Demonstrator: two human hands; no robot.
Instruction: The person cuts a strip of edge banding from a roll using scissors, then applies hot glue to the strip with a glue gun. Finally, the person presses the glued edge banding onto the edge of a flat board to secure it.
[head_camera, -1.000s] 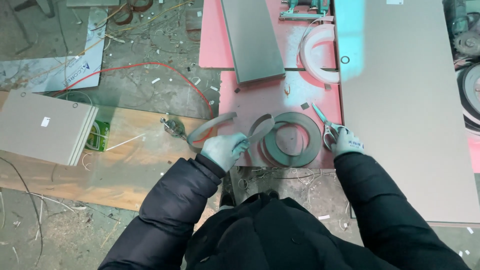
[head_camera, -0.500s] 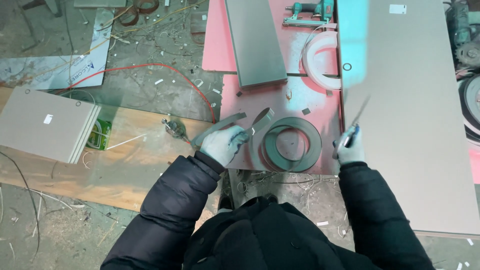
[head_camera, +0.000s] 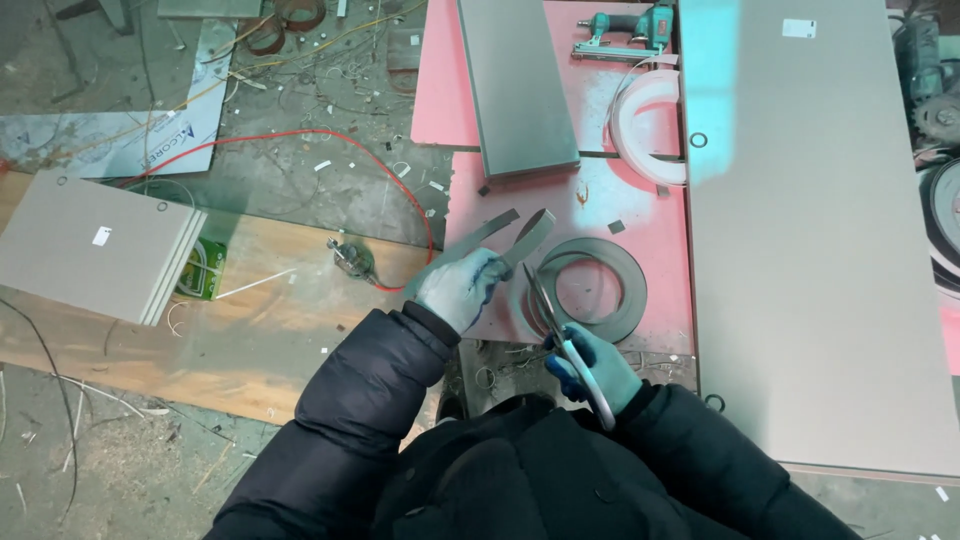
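Observation:
My left hand (head_camera: 462, 287), in a grey and blue glove, grips a grey strip of edge banding (head_camera: 505, 232) whose loose ends stick up and to the right. The strip comes off a grey coil of banding (head_camera: 590, 290) lying flat on the pink table (head_camera: 640, 215). My right hand (head_camera: 598, 368), also gloved, holds scissors (head_camera: 562, 335) with the blades pointing up towards the strip, just beside my left hand. Whether the blades touch the strip is unclear.
A large grey board (head_camera: 810, 230) covers the right of the table. A narrower grey panel (head_camera: 515, 85), a teal air nailer (head_camera: 625, 30) and a white hose coil (head_camera: 645, 125) lie at the back. Left are stacked grey panels (head_camera: 95, 245), a wooden plank (head_camera: 240, 320) and a red cable (head_camera: 300, 140).
My right hand has come back from the large board's edge to the left and down, bringing the scissors to the strip. My left hand stayed holding the strip.

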